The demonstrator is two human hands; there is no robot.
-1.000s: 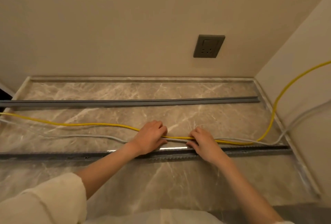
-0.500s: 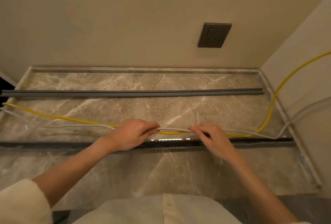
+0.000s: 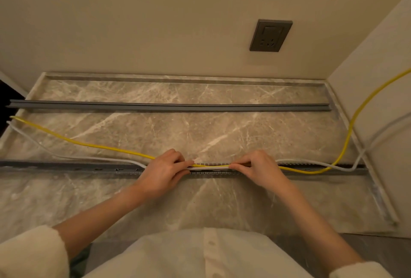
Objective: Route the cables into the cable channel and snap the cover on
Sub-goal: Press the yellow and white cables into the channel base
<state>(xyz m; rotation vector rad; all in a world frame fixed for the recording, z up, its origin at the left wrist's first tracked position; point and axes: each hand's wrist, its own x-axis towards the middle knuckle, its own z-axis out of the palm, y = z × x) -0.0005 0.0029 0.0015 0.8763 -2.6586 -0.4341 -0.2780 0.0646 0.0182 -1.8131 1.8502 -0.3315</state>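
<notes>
A grey slotted cable channel [image 3: 66, 166] lies left to right across the marble surface. Its grey cover [image 3: 169, 107] lies loose farther back, parallel to it. A yellow cable [image 3: 89, 144] and a white cable [image 3: 73, 157] run from the left edge to the channel's middle and leave at the right toward the side wall. My left hand [image 3: 164, 171] and my right hand [image 3: 259, 166] both pinch the two cables over the channel's middle. The short stretch between my hands lies along the channel's opening.
The marble surface [image 3: 200, 131] has a raised rim at the back and at the right. A dark wall socket [image 3: 270, 35] sits on the back wall. The side wall stands close on the right. My cream sleeves and shirt fill the bottom of the view.
Both hands have lifted the two cables together and brought them toward me, over the channel. My hands have spread a little farther apart.
</notes>
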